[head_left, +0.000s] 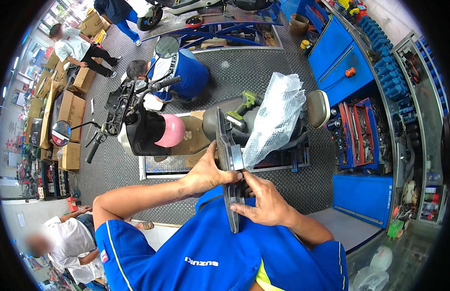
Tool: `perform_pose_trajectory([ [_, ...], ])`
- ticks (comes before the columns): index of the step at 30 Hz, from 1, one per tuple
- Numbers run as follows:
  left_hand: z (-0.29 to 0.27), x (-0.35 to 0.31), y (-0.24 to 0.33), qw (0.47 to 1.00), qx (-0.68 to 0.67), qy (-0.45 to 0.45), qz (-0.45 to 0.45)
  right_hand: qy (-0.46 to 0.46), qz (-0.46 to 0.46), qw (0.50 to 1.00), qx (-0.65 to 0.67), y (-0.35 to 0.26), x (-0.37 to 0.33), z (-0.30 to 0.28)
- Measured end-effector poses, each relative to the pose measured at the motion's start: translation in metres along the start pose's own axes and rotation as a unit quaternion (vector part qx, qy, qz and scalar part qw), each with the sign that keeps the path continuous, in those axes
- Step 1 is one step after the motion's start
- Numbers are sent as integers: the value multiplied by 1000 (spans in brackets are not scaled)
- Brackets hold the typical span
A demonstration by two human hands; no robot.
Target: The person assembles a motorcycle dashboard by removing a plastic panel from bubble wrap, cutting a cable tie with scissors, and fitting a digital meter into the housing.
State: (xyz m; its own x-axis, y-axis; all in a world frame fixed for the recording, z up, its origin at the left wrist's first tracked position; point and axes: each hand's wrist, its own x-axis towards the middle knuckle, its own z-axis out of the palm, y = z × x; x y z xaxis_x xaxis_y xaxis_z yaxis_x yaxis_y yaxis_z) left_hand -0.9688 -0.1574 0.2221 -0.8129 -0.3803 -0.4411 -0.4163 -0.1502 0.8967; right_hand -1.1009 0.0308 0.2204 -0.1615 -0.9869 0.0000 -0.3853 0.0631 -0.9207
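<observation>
In front of my chest stands a long, dark part [228,189] seen nearly edge-on, perhaps a panel or cover; its exact kind I cannot tell. A light-grey rectangular piece [236,158] shows on its right side. My left hand [205,174] grips the left side, fingers stretched along it and thumb over the edge. From the right, my right hand [267,201] pinches the lower half, its fingertips close to my left thumb. Just beyond, a scooter [147,128] carries a green cordless drill [248,101] and a crumpled sheet of bubble wrap [278,114] on its rear.
A pink rounded piece [172,131] sits at the scooter's front. Behind it crouches a person in blue and white [188,72]. Blue tool cabinets [344,60] and a tool box [358,136] line the right. Cardboard boxes [70,116] stand left, with other people nearby.
</observation>
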Motion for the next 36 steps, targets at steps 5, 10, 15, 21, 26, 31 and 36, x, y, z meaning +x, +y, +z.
perform_pose_trajectory([
  [5, -4, 1, 2, 998, -24, -47, -29, -55, 62, 987, 141, 9, 2, -3],
  [10, -4, 0, -5, 996, -31, -83, -28, -41, -1, 997, 66, 18, -9, 3],
  [15, -6, 1, -10, 993, -36, -111, -36, -26, -22, 996, 79, 18, -10, 6],
  [21, -6, -2, -11, 990, -57, -118, -43, -25, -60, 998, 17, 21, -10, 8],
  [26, -9, -4, -5, 994, 1, -106, -41, -36, -5, 998, 55, 12, -11, 4],
  [31, -12, -6, -28, 995, -7, -101, -7, -16, 57, 977, 206, 16, -11, 2],
  [36, 3, -30, -35, 988, -23, -135, -69, 38, 52, 987, 149, 29, -8, 17],
])
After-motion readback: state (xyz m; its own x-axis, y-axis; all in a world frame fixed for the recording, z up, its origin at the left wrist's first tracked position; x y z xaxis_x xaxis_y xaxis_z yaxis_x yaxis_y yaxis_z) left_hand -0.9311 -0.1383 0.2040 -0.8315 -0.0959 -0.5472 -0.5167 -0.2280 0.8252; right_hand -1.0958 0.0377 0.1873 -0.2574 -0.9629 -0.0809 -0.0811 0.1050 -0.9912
